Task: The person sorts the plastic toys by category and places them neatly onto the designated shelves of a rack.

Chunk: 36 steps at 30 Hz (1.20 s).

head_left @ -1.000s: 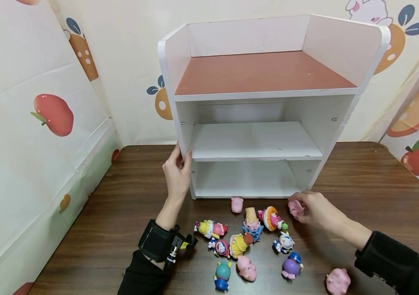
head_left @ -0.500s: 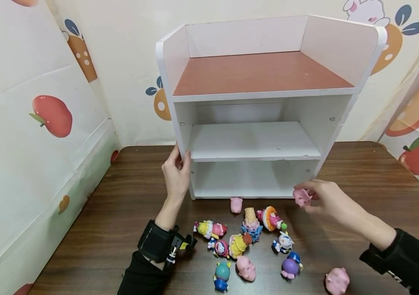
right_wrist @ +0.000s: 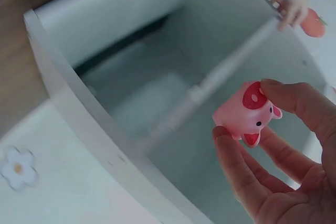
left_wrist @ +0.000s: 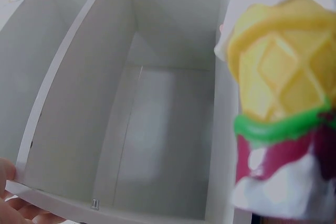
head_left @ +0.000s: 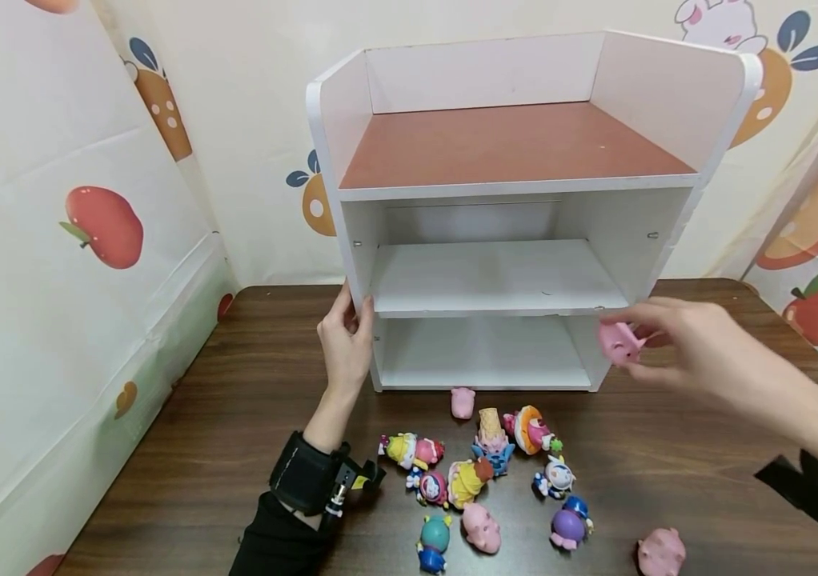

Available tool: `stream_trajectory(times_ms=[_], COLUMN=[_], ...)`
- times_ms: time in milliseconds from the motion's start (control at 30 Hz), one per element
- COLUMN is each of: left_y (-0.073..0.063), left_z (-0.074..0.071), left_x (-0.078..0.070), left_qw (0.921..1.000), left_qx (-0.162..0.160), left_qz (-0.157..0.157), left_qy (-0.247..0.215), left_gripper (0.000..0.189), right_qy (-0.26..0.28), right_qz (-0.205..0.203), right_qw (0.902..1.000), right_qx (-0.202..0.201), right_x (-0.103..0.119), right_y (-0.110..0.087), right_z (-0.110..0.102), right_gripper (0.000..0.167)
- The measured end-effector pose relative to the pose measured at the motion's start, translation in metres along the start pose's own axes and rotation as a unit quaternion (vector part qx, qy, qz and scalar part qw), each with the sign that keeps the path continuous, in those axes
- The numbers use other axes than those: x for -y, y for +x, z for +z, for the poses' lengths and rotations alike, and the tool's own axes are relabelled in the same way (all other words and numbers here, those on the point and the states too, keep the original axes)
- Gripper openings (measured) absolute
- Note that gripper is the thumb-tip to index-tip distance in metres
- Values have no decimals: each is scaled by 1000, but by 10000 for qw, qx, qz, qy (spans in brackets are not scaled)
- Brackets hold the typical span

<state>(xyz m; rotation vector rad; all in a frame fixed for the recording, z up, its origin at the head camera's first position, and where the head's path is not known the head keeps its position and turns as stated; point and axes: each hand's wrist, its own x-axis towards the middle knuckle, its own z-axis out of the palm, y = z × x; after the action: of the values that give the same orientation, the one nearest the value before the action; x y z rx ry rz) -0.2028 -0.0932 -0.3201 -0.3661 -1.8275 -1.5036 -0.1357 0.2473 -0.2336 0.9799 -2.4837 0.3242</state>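
Observation:
My right hand (head_left: 697,348) pinches a small pink toy pig (head_left: 619,344) between thumb and fingers, raised beside the lower right of the white shelf unit (head_left: 499,310). In the right wrist view the pig (right_wrist: 245,113) shows its dark eyes, red snout and red ear, with the unit's compartments behind it. My left hand (head_left: 346,344) grips the unit's left side panel, thumb at the front edge. Fingertips (left_wrist: 31,211) of that hand curl round the panel edge in the left wrist view. A toy figure with a yellow waffle-pattern body (left_wrist: 286,61) looms close to that camera.
Several toy figures lie before the unit, among them a yellow-dressed one (head_left: 468,482), a purple-and-blue one (head_left: 569,524) and a teal-headed one (head_left: 434,540). Other pink pigs lie at the unit's foot (head_left: 463,402), front middle (head_left: 481,528) and front right (head_left: 660,552) of the brown table (head_left: 236,432).
My right hand has lifted the pink pig from the table near the unit's front right corner and moved it up and to the right. My left hand stays on the side panel.

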Motion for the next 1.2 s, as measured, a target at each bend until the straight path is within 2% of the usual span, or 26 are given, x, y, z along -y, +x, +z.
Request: stream_trajectory(times_ms=[167,300,433,767,867,1200], left_y=[0,0,-1,-1,-1,-2], left_z=[0,-1,-1,-1,-1,0], left_x=[0,0,0,0,1,1], left_qw=[10000,10000,9999,10000,9999,9999], left_qx=[-13,-27,-46,-44,-57,-71], left_qz=[-3,5,81,75,101,58], left_qy=[-21,22,38,21,-7,90], left_gripper=[39,39,38,39,38,38], right_qy=[-382,-748,-914,-1280,-1407,-1797], right_qz=[-183,-244,-185,142,208,864], right_qw=[9991,9969,9955,9911,9896,9793], right_qx=[-51,-99,-145,-352,-210,334], right_x=[-6,-22,-33,-36,-44,-85], right_y=[12,17,24,57,68,103], right_z=[-25,-37,-48,-80,-87,-98], right_gripper=[56,64,67,65,63,53])
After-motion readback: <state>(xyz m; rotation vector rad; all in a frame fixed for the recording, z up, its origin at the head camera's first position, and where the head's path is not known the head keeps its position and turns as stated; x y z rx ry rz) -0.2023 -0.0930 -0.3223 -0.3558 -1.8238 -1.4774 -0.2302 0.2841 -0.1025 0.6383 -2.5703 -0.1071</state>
